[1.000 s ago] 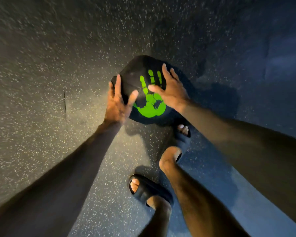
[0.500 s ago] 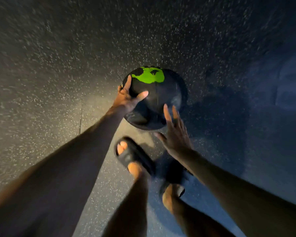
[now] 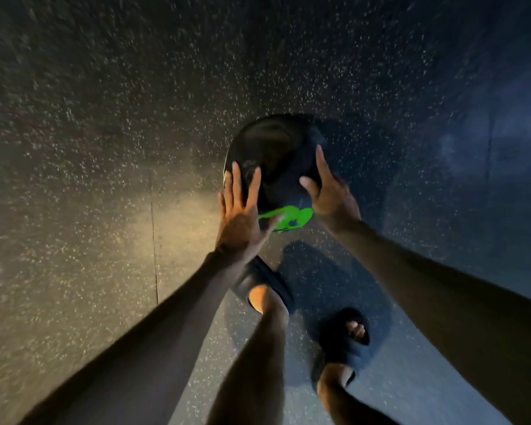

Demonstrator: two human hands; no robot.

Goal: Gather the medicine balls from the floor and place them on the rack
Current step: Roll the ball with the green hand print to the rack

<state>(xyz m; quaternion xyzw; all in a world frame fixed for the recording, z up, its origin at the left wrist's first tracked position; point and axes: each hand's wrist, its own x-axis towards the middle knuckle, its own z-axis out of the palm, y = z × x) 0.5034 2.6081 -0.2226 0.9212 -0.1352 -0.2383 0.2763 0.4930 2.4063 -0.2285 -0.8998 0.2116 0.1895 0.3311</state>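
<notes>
We had both hands back on the medicine ball point(image 3: 276, 161). Half a second before, our right hand point(image 3: 331, 197) hung clear of it on the near side; now it pressed the ball's right flank while our left hand point(image 3: 239, 219) lay against the left. The ball had turned too: its green handprint point(image 3: 285, 217), lately on top, now sat low on the side nearest us, partly behind the left thumb. We judged that we were rolling the ball along rather than carrying it, with the lift yet to come; the rack was nowhere in view.

Neither hand curled round anything. The fingers were straight and spread, flat against the ball.

The ball was at the speckled floor point(image 3: 89, 148), just ahead of our sandals point(image 3: 267, 286) and right of a seam in the mat, with no edge or corner of the floor in sight. Whether it had left the floor we could not tell. It looked round, matte black and blurred by motion, plain but for the green print.
</notes>
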